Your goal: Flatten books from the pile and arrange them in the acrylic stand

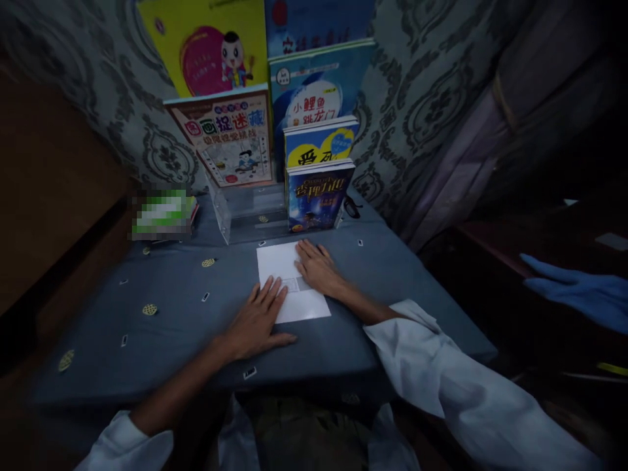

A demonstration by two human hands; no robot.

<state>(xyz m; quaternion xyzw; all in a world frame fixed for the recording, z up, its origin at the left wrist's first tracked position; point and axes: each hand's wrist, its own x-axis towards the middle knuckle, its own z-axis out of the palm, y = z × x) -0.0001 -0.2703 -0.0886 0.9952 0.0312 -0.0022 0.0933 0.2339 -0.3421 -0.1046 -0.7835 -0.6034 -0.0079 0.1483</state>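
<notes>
A white sheet of paper [279, 261] lies flat on the grey-blue tablecloth [176, 307] in front of me. My left hand [258, 320] rests palm down with fingers stretched out, its fingertips on the sheet's lower left edge. My right hand [318, 267] lies flat and open on the sheet's right side, fingers pointing toward the books. Neither hand holds anything. Both arms wear white sleeves pushed up.
Several children's books [318, 193] stand in a clear stand [245, 212] at the table's back, against patterned wallpaper. A blurred green-and-white item [161, 212] lies at back left. Another person's blue-gloved hand [579, 291] reaches in at right, over a dark surface.
</notes>
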